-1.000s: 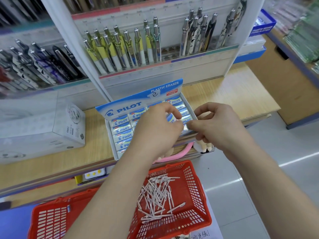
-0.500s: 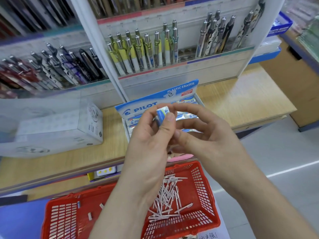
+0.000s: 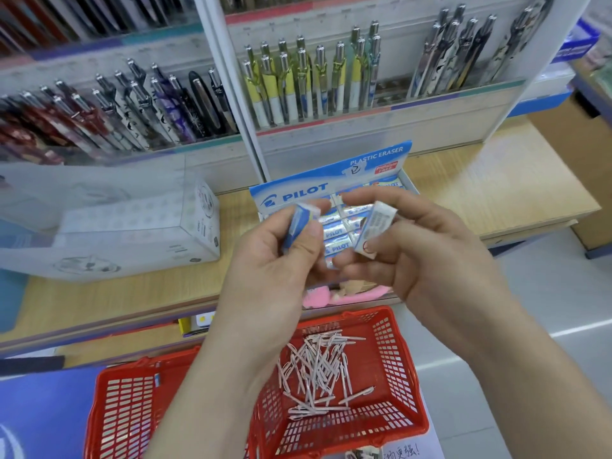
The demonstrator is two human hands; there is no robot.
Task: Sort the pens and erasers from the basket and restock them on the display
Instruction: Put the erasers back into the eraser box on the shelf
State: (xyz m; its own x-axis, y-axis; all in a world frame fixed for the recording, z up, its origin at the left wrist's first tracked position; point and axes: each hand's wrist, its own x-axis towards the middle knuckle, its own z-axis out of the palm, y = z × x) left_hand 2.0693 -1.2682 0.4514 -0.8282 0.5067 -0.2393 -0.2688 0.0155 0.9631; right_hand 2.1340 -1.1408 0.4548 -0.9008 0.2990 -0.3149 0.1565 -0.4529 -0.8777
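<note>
My left hand (image 3: 275,256) pinches a blue-and-white eraser (image 3: 299,223) between thumb and fingers. My right hand (image 3: 427,256) holds a second white eraser (image 3: 376,228), its printed back facing me. Both hands hover just in front of the blue Pilot eraser display box (image 3: 318,190), which stands on the wooden shelf and is filled with rows of wrapped erasers (image 3: 336,231). Below my arms sits the red basket (image 3: 394,352) with a heap of several pale pink pens (image 3: 319,366) in it. One small eraser (image 3: 157,379) lies at the basket's left side.
Racks of upright pens (image 3: 311,81) fill the display wall behind the box, with darker patterned pens (image 3: 132,107) to the left. A white carton (image 3: 132,226) stands on the wooden shelf (image 3: 496,190) at left. A pink item (image 3: 318,298) lies under the shelf edge. Grey floor lies to the right.
My hands lifted off the eraser box and came together with one eraser; now they have drawn slightly apart, each holding its own eraser. The view shifted left.
</note>
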